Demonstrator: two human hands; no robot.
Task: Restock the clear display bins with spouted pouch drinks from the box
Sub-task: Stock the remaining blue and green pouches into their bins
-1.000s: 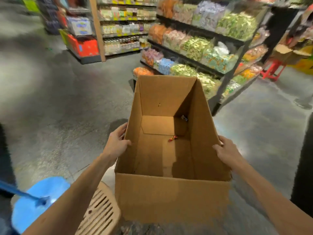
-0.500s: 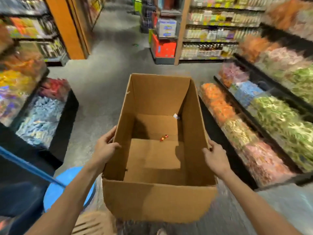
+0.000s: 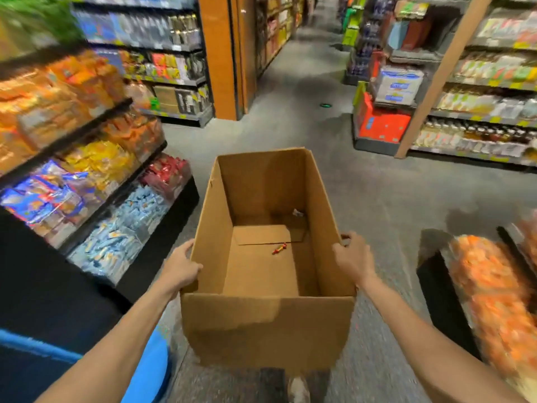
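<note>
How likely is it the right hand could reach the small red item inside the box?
Probably yes: the box is open-topped and nothing covers the red item, but the right hand grips the box wall and must let go first.

In box, red item too small; perhaps candy.
</note>
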